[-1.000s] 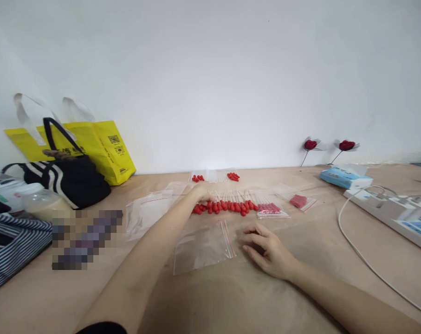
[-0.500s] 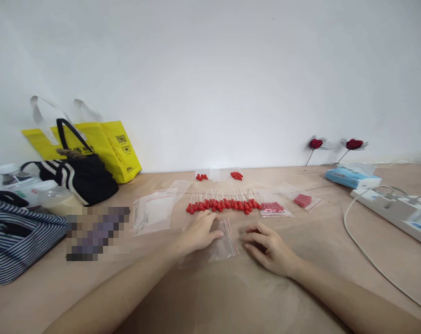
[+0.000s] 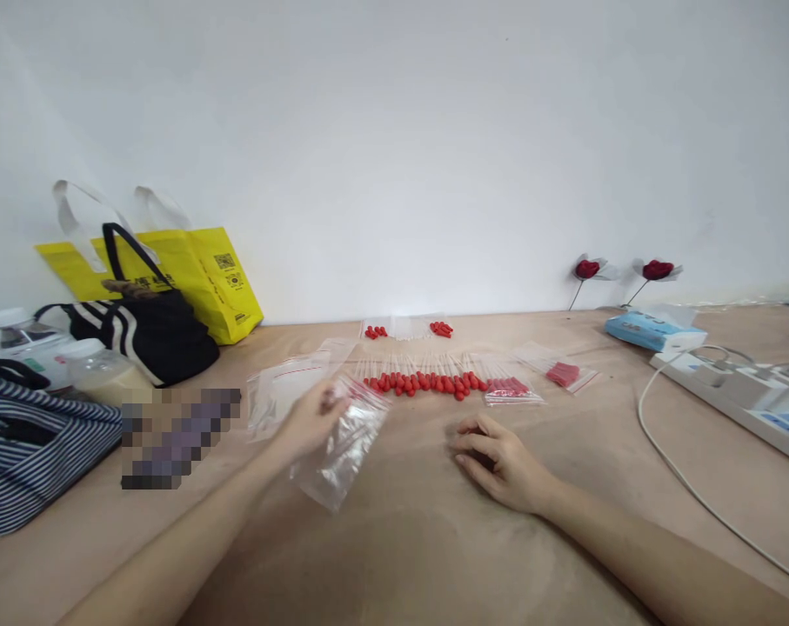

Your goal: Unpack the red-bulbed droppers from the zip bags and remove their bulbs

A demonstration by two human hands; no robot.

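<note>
My left hand [image 3: 312, 417] is pinching a clear zip bag [image 3: 348, 448] near its red-striped top edge, and the bag hangs slightly raised off the table. My right hand [image 3: 498, 461] rests on the table with loosely curled fingers, a gap between thumb and fingers, and nothing in it. Beyond both hands lies a row of pale sticks with red rounded tips [image 3: 426, 382]. To the right of that row is a zip bag of red-tipped sticks [image 3: 508, 389], then another bag with red pieces [image 3: 564, 375].
Flat clear bags [image 3: 290, 391] lie left of the row. Further back is a bag with two red clusters [image 3: 404, 328]. A yellow bag [image 3: 228, 287], black bag [image 3: 172, 339] and striped pouch [image 3: 48, 461] stand left. At right are a tissue pack [image 3: 651, 330] and a power strip [image 3: 752, 391].
My left hand has lifted the zip bag from the table and moved left with it. The right hand stays where it was.
</note>
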